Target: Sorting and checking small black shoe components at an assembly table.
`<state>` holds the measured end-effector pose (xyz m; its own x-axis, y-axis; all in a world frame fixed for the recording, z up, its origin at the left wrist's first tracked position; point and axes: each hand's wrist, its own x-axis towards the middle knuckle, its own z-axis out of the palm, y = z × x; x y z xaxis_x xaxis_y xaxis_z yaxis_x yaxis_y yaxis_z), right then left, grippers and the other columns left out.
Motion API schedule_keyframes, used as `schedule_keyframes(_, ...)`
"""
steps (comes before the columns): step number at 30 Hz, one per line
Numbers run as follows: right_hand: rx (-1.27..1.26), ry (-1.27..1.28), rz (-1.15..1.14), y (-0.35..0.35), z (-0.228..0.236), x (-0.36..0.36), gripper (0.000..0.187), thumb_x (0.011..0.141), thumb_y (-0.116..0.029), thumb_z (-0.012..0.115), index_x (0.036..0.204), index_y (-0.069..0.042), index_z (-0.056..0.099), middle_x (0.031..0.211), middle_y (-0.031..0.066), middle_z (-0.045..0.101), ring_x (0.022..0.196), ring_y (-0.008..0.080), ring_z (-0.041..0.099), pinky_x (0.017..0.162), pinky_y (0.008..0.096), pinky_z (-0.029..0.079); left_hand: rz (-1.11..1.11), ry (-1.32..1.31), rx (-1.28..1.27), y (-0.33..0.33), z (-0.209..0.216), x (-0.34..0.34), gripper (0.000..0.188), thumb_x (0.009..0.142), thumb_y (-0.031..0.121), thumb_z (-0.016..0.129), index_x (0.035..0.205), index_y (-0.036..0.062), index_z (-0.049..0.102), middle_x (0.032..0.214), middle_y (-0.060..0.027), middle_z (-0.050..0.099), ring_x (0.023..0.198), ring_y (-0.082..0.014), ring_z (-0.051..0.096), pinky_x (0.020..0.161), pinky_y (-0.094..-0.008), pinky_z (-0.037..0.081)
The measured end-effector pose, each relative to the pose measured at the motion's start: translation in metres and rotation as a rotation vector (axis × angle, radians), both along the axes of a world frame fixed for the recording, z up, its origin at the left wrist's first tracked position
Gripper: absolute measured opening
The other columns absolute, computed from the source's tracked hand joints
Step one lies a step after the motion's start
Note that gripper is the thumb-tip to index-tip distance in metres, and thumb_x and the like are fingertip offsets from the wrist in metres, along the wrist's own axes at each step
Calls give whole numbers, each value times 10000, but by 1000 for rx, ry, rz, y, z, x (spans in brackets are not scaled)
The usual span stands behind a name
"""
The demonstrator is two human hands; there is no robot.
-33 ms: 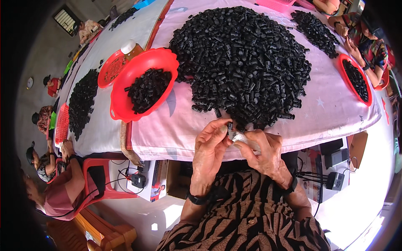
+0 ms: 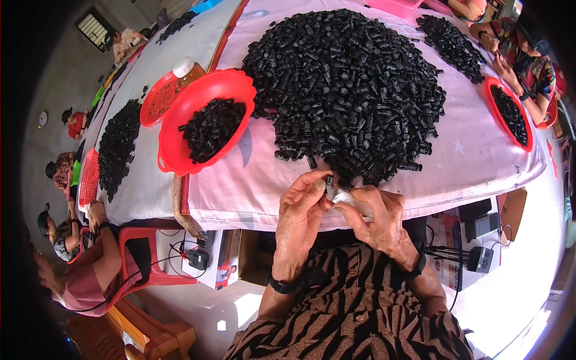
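Pinched between the thumb and fingers of my left hand [image 2: 302,207] is a small black plastic piece [image 2: 329,180], short and tube-like. My right hand [image 2: 379,217] is closed beside it around a white, crumpled-looking thing [image 2: 343,197], whose kind I cannot make out. Both hands meet at the table's near edge, with the white thing touching or nearly touching the black piece. Just beyond my fingertips lies a large heap of similar black plastic pieces [image 2: 354,90]. To its left, a red plastic basin [image 2: 240,87] holds more of them.
A red plate [image 2: 153,96] and a lidded jar [image 2: 191,71] stand behind the basin. Another black heap [image 2: 118,147] lies on the white cloth at left. A co-worker's hands are near a red basin [image 2: 493,90] at right. A red chair [image 2: 162,277] stands at lower left.
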<state>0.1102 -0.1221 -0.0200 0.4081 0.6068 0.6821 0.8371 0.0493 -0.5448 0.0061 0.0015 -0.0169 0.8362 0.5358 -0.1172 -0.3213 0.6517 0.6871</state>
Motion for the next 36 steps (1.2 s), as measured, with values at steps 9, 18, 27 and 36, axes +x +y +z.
schedule_keyframes(9,27,275,-149,-3,3,7,228,805,-118,723,891,-13,539,687,136,652,578,200,663,463,321,507,-15,-19,31,-3,1,1,225,908,112,593,1105,5,609,887,-43,617,834,-122,583,707,-240,474)
schedule_keyframes(18,67,417,-218,-6,7,19,197,844,-113,692,895,15,552,662,102,634,568,107,586,510,252,469,-4,33,-21,-3,10,-3,249,913,114,576,1135,3,595,904,-97,611,736,-129,549,665,-221,450)
schedule_keyframes(27,72,391,-194,-6,5,21,212,846,-141,695,897,10,556,681,112,643,579,119,602,516,262,475,-36,47,83,-3,7,0,213,884,108,625,1068,1,632,910,-128,671,642,-144,618,576,-220,492)
schedule_keyframes(36,70,373,-197,-7,4,21,224,845,-149,697,908,15,557,700,120,651,604,134,625,530,267,489,8,52,217,-7,6,2,267,856,-23,594,1122,-12,611,961,-140,658,765,-185,658,726,-288,557)
